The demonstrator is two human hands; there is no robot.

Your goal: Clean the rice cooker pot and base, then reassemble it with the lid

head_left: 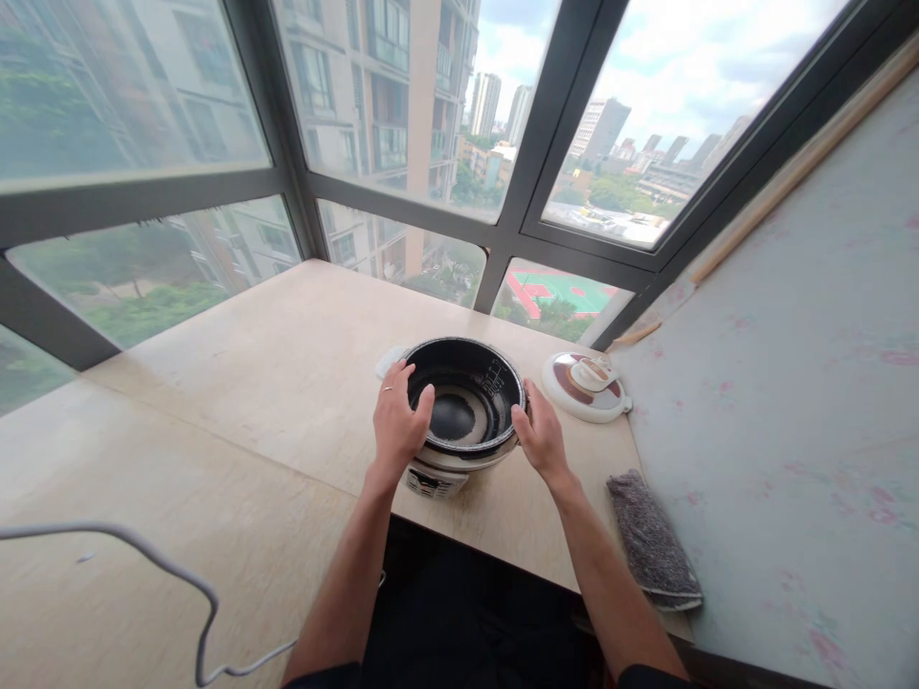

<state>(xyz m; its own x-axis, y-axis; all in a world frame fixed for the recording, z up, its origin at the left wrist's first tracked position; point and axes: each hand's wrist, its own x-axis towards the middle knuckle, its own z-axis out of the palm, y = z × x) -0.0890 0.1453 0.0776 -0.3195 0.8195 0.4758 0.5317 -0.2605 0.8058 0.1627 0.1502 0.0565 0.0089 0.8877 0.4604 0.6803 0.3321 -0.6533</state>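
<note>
A rice cooker (437,478) with a white body and a front control panel stands near the table's front edge. Its dark inner pot (459,359) sits in the body and has water-level marks on the inner wall. My left hand (398,416) grips the pot's left rim, thumb over the inner side and a ring on one finger. On the opposite side, my right hand (542,431) has its thumb at the rim and its fingers wrapped round the outside. How deep the pot sits in the body is hard to make out.
Right of the cooker lies a round white-and-brown lid (589,385) with a knob. A folded grey cloth (653,541) rests by the papered wall (804,402). A grey cord (165,569) curves across the left of the pale table (236,383). Windows border the far edge.
</note>
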